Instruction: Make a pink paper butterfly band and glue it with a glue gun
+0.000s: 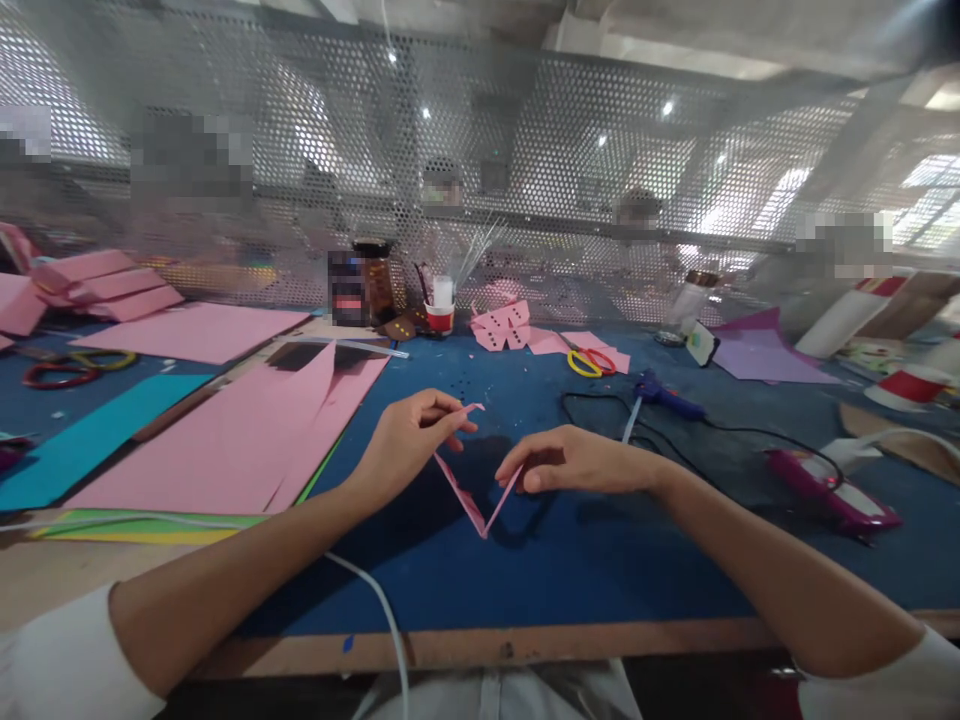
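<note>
A narrow pink paper strip (465,500), bent into a V, hangs between my two hands above the blue table mat. My left hand (409,435) pinches its upper left end between thumb and fingers, and a small folded tip sticks out past them. The right end of the strip is in the grip of my right hand (566,462), its thumb and fingers closed on it. The fold of the V points down toward the mat, nearest to me.
Pink sheets (202,435) and a teal sheet (97,430) lie left. Yellow-and-red scissors (591,362), a blue glue gun (667,396) with its cord and a magenta power strip (832,490) lie right. A white cable (386,600) crosses the front edge.
</note>
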Demonstrator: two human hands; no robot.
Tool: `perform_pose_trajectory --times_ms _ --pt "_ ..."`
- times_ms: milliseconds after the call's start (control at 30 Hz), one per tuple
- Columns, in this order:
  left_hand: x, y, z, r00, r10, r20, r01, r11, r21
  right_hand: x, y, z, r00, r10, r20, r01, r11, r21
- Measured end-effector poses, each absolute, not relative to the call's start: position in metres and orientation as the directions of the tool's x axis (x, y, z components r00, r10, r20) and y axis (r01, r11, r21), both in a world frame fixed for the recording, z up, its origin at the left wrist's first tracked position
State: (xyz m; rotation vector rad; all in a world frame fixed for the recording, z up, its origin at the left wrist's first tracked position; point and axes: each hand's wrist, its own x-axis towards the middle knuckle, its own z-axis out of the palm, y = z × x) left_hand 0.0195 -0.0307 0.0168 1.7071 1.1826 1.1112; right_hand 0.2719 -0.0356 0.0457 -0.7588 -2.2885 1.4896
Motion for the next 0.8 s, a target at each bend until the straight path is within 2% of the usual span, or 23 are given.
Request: perform_pose_trajectory --times_ms 267,400,500,633,800 --pt "0.019 -0.027 0.016 0.157 0.959 0.236 0.321 -0.275 0.906 0.265 -0.039 0.027 -0.719 0.693 -0.064 0.193 0.110 -0.975" --pt "0.019 -0.026 0.018 0.166 0.955 0.247 0.328 -0.289 0.899 0.262 -0.038 0.024 -0.670 0.742 -0.004 0.135 0.117 -0.984" --pt "0.018 -0.028 0.019 0.160 0.931 0.328 0.337 -0.364 0.868 0.261 -0.038 0.025 -0.617 0.785 0.057 0.117 0.164 -0.979" --pt "0.021 -0.041 0.024 0.181 0.849 0.497 0.480 -0.517 0.709 0.260 -0.039 0.028 -0.548 0.830 0.108 0.117 0.204 -0.972" --pt "0.032 -0.064 0.023 0.431 0.723 0.540 0.581 -0.680 0.447 0.256 -0.043 0.028 -0.510 0.847 0.150 0.126 0.246 -0.961"
